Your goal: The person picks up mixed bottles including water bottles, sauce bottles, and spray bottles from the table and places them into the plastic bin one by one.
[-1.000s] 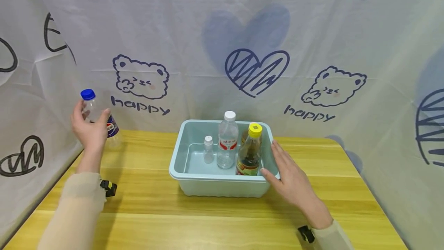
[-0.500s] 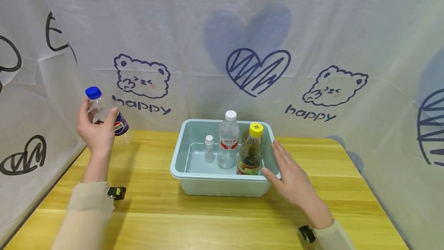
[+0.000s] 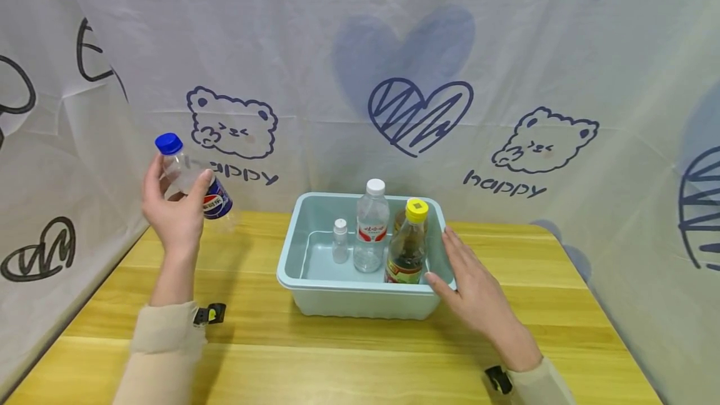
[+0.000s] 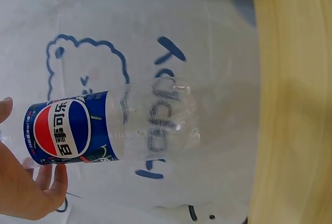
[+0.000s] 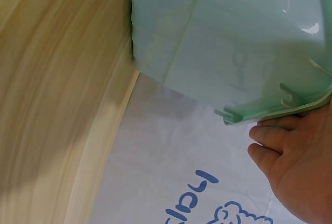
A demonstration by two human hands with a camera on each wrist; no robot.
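Observation:
My left hand (image 3: 177, 214) grips a clear plastic Pepsi bottle (image 3: 216, 199) with a blue cap, tilted and raised above the left of the table. In the left wrist view the blue label (image 4: 70, 130) and the see-through base show no drink inside. My right hand (image 3: 480, 295) rests with straight fingers on the right rim of a pale blue plastic bin (image 3: 360, 302). Standing in the bin are a small clear bottle (image 3: 340, 245), a white-capped water bottle (image 3: 371, 249) and a yellow-capped bottle (image 3: 406, 255) with dark liquid. Another brownish item is mostly hidden behind that last one.
The wooden table (image 3: 253, 367) runs under the bin, and its right edge slopes away toward the cloth. A printed white curtain (image 3: 315, 49) hangs close behind and along both sides. Black wrist cameras sit on both wrists.
My left hand has carried the Pepsi bottle to the right and lifted it a little, and the bottle leans more. The right hand and the bin have stayed put.

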